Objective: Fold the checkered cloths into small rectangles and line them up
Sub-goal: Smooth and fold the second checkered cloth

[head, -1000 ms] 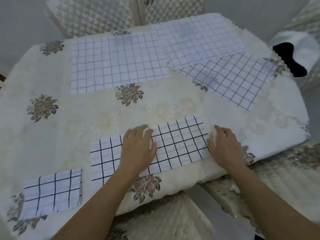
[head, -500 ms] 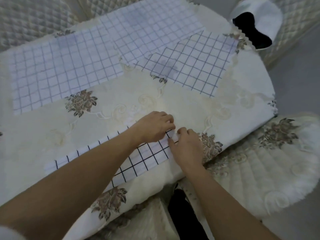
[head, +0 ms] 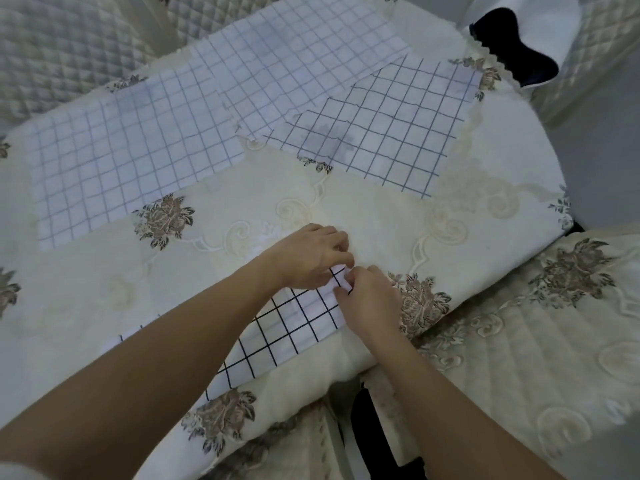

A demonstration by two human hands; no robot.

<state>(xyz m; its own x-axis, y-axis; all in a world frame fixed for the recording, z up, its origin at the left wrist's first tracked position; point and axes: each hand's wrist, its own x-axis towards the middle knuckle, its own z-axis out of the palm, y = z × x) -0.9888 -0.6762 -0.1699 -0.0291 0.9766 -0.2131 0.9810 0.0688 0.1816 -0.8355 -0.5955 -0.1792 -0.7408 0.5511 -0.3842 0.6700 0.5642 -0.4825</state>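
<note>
Near the table's front edge, our left hand and right hand pinch the right end of a thin, bold-grid cloth, fingers clamped on it. Forearm hides its middle. Three flat pale-grid cloths lie behind on the embroidered tablecloth.

The bench cover is cream with brown-grey flower sprays and pale scrollwork. On it, the nearest checkered cloth is white with a bold black grid. Beyond that cloth lie three white ones: one dark-gridded, two faint blue-grey.
</note>
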